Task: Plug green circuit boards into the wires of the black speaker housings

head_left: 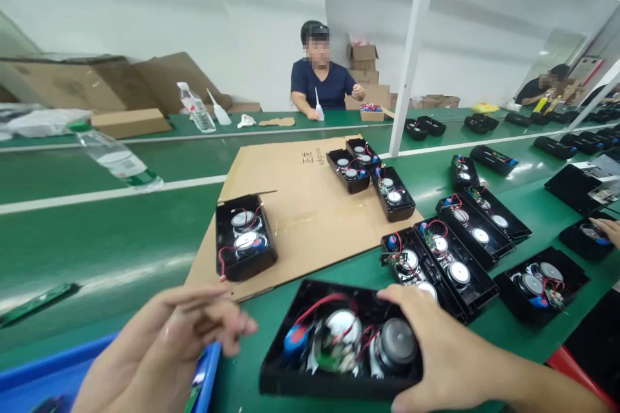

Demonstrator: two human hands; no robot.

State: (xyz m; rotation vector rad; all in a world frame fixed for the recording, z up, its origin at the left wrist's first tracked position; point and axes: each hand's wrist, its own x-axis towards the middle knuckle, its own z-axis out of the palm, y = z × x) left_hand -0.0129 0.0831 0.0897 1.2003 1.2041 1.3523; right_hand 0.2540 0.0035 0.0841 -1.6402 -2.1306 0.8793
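Note:
My right hand (450, 348) is closed around the right end of a black speaker housing (290, 382), thumb and fingers on opposite long sides. Inside that housing are two round speaker drivers, red wires, a blue cylindrical part (295, 340) and a blurred green circuit board (332, 356). To its left, above a blue tray (211, 368), hovers my left hand (165, 342). Its fingers are loosely bent and apart, with nothing visible between them. Another speaker housing (247, 239) sits on the cardboard sheet (300, 206) just beyond my left hand.
Several more open housings (455, 264) crowd the right side of the green bench (116, 232). A water bottle (119, 158) lies at the left. A co-worker (322, 80) sits opposite, a hand at a white squeeze bottle (319, 110). Another person's hand (608, 230) reaches in from the right.

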